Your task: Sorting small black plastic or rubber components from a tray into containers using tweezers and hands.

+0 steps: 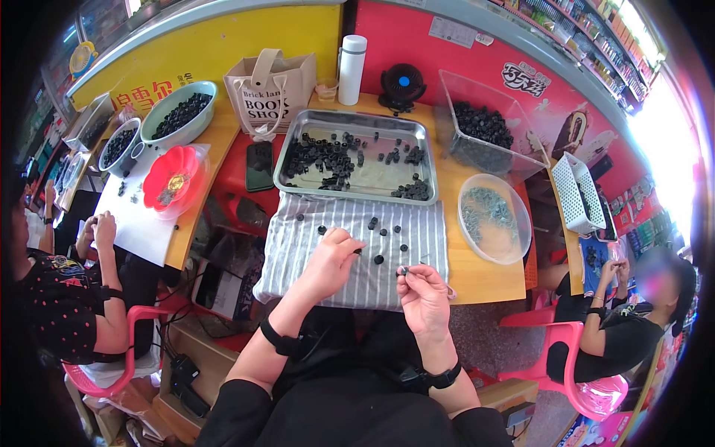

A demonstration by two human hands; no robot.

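Observation:
Over the grey-and-white striped cloth [287,261], my left hand [328,264] is closed in a pinch, with a small dark piece [357,252] just showing at its fingertips. To the right, my right hand [426,302] pinches a small black round part [401,273] with a pale spot on it. Several loose black parts [378,259] lie on the cloth between and beyond my hands. Behind the cloth stands a metal tray [350,195] with many more black parts in heaps. A round clear tub [519,249] to the right holds small translucent pieces [488,205].
A clear bin [462,86] of black parts, a small black fan [402,86], a white bottle [353,71] and a paper bag [272,86] line the back. A dark phone [259,167] lies left of the tray. Co-workers sit at both sides, near pink chairs [570,357].

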